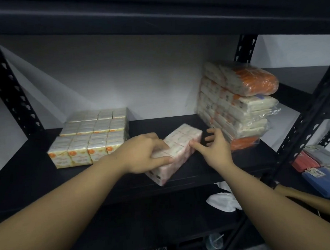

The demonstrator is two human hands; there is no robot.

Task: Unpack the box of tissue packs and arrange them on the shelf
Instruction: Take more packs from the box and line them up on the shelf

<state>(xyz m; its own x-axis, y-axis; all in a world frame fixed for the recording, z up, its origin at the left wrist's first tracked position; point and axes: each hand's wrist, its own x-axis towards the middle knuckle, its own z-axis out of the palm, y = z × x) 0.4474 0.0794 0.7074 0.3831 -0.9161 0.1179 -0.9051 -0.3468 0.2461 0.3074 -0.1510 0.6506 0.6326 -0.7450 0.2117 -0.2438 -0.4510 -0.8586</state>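
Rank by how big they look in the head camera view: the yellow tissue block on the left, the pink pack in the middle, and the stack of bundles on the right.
1. stack of bundles
2. yellow tissue block, close to the stack, so that order is unsure
3. pink pack, smallest though nearest

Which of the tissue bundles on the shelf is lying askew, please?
The pink tissue bundle between both hands; it sits diagonally, while the yellow bundles lie squared up.

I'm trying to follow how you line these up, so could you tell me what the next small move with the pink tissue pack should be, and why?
Probably turn the pink tissue pack square to the shelf. It lies askew, its near corner at the front edge, while the yellow packs sit in straight rows. The left hand grips it and the right hand touches its side.
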